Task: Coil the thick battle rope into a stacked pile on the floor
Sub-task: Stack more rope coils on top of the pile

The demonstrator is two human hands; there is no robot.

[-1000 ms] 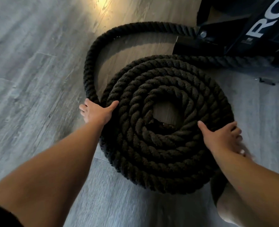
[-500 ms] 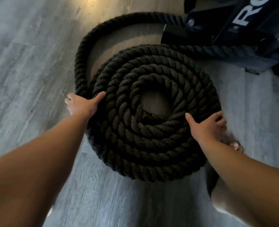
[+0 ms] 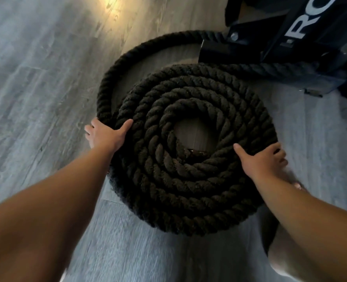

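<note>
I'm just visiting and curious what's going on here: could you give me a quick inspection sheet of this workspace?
Surface: grey wood-look floor, glare spot at top.
Job's things: battle rope coiled in a stacked pile; a loose loop arcs from its left side to the rack.
Clutter: nothing seen.
Grippers: left hand on the pile's left edge; right hand on its right edge.
Cables: nothing seen.
Surroundings: dark metal rack base with white lettering, top right.

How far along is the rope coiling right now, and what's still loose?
Mostly done: the battle rope lies in a tight stacked spiral on the wood floor. In hand: the left hand presses the coil's outer edge and the right hand rests on top, both flat rather than gripping. Left: one loose loop arcs outside the coil toward the black rack base.
</note>
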